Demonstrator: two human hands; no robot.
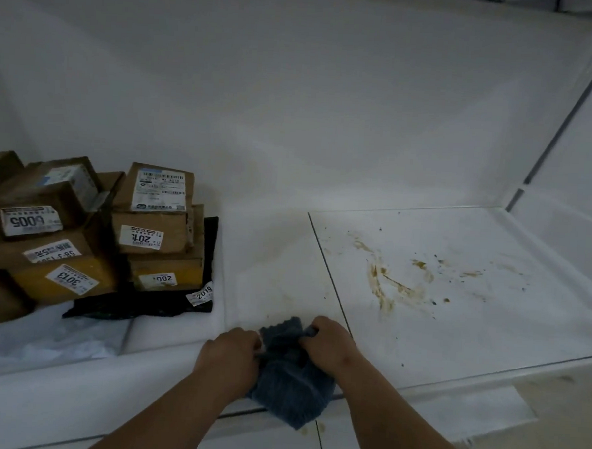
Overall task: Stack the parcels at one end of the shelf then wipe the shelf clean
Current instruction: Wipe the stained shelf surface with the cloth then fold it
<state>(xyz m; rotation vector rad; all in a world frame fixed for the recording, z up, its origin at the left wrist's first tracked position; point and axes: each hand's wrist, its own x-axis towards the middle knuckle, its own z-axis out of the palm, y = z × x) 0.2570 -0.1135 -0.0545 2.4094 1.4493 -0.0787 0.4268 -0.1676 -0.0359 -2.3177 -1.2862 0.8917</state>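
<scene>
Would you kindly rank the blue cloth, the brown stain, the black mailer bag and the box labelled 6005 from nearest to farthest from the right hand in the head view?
From the right hand:
1. Blue cloth: gripped in it, at the shelf's front edge.
2. Brown stain: right panel, just beyond.
3. Black mailer bag: left, under the stack.
4. Box labelled 6005: far left, high on the stack.

left hand [230, 351]: fingers curled, gripping | right hand [328, 342]: fingers curled, gripping | forearms converge

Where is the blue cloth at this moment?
The blue cloth is at the shelf's front edge, low in the head view, gripped between the left hand and right hand, right of the parcels.
</scene>
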